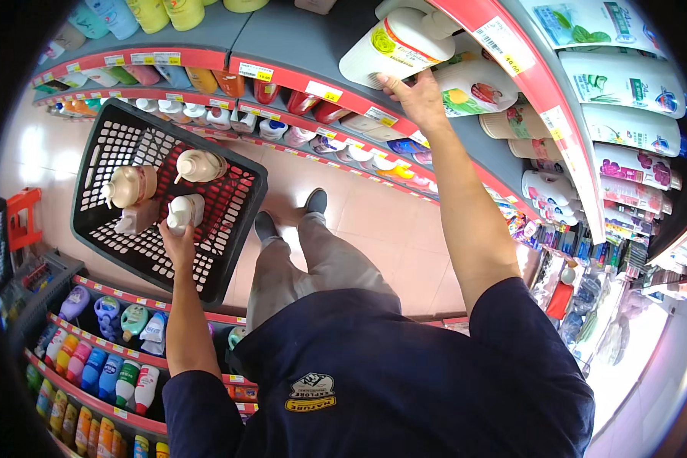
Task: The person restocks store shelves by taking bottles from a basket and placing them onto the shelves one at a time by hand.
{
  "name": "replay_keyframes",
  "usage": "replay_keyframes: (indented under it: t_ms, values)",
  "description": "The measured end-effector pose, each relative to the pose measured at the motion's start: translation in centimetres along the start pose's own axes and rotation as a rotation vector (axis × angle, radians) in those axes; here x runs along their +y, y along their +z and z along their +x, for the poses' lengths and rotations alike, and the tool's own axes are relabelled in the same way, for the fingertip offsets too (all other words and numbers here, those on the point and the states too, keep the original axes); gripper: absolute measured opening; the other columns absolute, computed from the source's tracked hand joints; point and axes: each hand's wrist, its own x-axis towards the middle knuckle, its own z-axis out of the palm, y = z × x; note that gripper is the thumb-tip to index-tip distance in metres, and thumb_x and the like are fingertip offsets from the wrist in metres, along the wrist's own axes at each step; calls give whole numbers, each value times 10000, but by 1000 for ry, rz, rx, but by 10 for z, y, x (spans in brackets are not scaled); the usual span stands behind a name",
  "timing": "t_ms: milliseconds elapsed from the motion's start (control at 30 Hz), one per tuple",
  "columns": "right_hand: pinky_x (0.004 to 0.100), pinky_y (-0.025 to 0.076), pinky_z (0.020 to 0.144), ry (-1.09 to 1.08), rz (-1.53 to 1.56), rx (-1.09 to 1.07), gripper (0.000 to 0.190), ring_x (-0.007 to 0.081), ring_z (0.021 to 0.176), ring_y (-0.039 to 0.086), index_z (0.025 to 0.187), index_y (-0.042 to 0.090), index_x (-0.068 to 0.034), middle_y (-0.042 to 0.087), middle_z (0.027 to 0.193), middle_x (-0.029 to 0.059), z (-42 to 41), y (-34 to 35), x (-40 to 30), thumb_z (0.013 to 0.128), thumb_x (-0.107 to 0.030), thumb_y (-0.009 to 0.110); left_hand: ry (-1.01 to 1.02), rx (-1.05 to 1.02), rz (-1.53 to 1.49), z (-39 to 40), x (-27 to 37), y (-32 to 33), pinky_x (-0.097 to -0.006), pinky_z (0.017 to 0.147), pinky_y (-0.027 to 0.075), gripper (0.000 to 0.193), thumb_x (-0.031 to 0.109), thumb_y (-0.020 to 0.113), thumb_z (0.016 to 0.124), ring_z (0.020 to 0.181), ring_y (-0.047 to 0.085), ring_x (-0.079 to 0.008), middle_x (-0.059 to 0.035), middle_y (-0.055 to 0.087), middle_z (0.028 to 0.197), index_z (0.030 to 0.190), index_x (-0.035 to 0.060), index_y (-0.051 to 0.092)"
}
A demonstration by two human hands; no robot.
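Note:
My right hand (415, 97) grips a white pump bottle (372, 60) with a green and red label at the grey shelf; the thumb is on its near side, the other fingers partly hidden. A white jug-like bottle (475, 86) with fruit on its label stands just beside it. Down to the left, my left hand (178, 243) is closed around a smaller white pump bottle (188, 209) inside a black plastic shopping basket (206, 295). Also in the basket are a beige pump bottle (134, 186), a cream pump bottle (200, 166) and a pale bottle (140, 217) lying by the beige one.
Red-edged shelves (315, 89) with price tags and several rows of bottles curve along the far side. An upper shelf of white bottles (624, 86) overhangs at right. Behind me at lower left, another shelf unit (106, 343) holds colourful bottles. My feet stand on the tiled floor (366, 200).

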Motion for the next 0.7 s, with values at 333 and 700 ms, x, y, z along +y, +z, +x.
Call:
replay_keyframes:
  t_ms: [333, 700]
  values:
    - [322, 451, 903, -3, -36, -11, 617, 215, 1024, 604, 1185, 490, 35, 623, 1108, 171, -13, 16, 5, 735, -281, 769, -87, 21, 139, -13, -29, -34, -373, 1018, 339, 751, 223, 743, 750, 1203, 447, -339, -268, 443, 1285, 1298, -107, 350]
    - [331, 471, 866, 100, -54, 0, 525, 209, 928, 616, 1150, 493, 53, 633, 1060, 153, -22, -2, 2, 764, -197, 746, 435, -293, -682, -15, 292, -10, -277, 830, 489, 218, 11, 572, 880, 986, 589, -155, -88, 615, 1024, 1095, -26, 554]
